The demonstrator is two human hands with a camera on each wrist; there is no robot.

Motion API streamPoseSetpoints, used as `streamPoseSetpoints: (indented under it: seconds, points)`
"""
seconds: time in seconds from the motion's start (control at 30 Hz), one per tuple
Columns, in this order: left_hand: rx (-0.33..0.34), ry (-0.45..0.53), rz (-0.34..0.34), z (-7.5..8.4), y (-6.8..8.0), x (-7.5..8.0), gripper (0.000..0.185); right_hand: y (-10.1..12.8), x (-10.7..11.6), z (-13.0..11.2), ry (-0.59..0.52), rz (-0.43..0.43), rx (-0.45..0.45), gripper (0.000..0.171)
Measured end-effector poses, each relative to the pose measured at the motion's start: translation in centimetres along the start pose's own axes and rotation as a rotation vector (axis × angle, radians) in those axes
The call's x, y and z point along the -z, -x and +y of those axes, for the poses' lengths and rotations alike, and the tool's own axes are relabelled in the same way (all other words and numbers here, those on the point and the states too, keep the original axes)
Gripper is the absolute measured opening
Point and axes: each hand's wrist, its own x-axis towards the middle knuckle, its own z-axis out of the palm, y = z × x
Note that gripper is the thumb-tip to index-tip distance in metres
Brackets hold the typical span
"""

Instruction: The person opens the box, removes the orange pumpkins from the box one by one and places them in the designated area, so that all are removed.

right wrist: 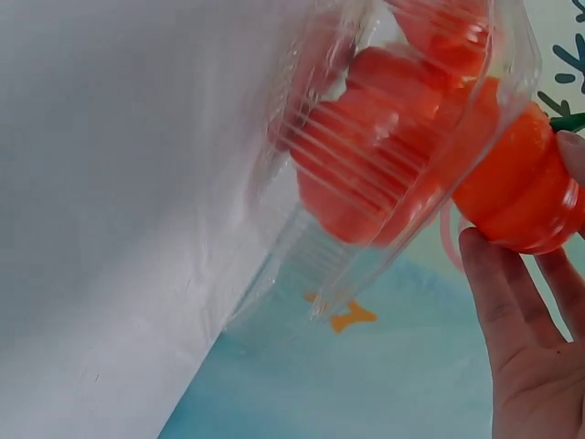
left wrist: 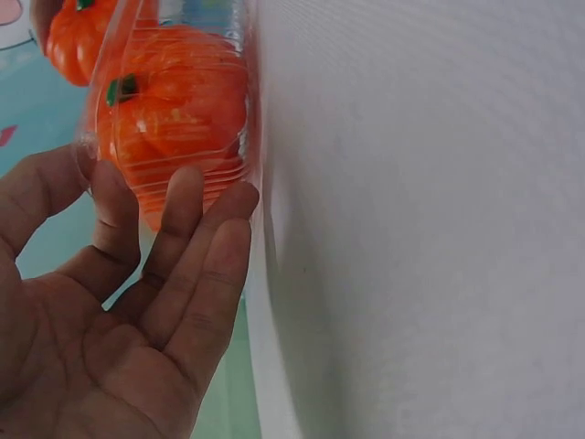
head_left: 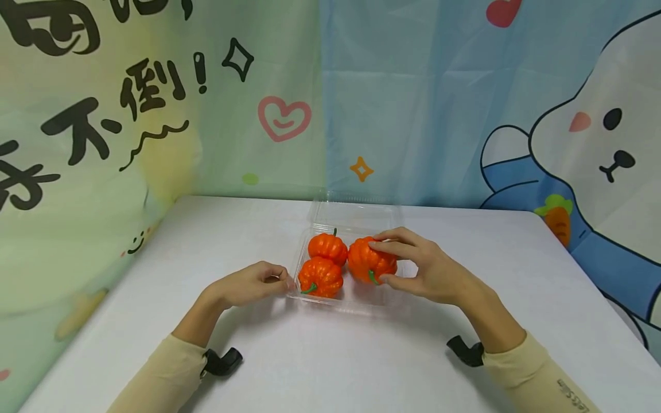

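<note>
A clear plastic box (head_left: 338, 305) with its hinged lid (head_left: 356, 214) tipped back stands on the table. Inside its left half are two small orange pumpkins, a rear one (head_left: 327, 248) and a front one (head_left: 321, 277) with a green stem. My left hand (head_left: 252, 284) pinches the box's front left rim between thumb and finger; its other fingers lie by the ribbed side wall in the left wrist view. My right hand (head_left: 431, 268) grips a third orange pumpkin (head_left: 368, 259) over the box's right half. In the right wrist view this pumpkin (right wrist: 521, 178) shows above the box rim.
The white table (head_left: 330, 361) extends around the box on every side. Behind it hangs a printed cloth (head_left: 382, 103) with hearts, lettering and a cartoon bear. A black wrist mount (head_left: 223, 362) sits on the left sleeve, another black mount (head_left: 466, 351) on the right.
</note>
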Motion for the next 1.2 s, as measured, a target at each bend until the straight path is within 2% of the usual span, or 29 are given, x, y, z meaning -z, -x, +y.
streamPoseSetpoints:
  seconds: [0.63, 0.87, 1.03, 1.2]
  points:
    - [0.010, -0.004, -0.016, -0.3, 0.0, 0.1, 0.022, 1.7, 1.9, 0.8, -0.020, 0.144, -0.091, 0.069]
    - [0.007, 0.017, -0.022, -0.2, 0.0, 0.1, 0.022, 2.9, 2.7, 1.7, 0.041, 0.195, -0.177, 0.061]
    - [0.001, 0.028, -0.027, -0.3, -0.1, 0.0, 0.021, 3.7, 3.2, 2.4, 0.073, 0.231, -0.254, 0.072]
    - [0.001, 0.027, -0.029, -0.2, -0.1, 0.1, 0.021, 4.7, 3.7, 3.3, 0.142, 0.255, -0.291, 0.081]
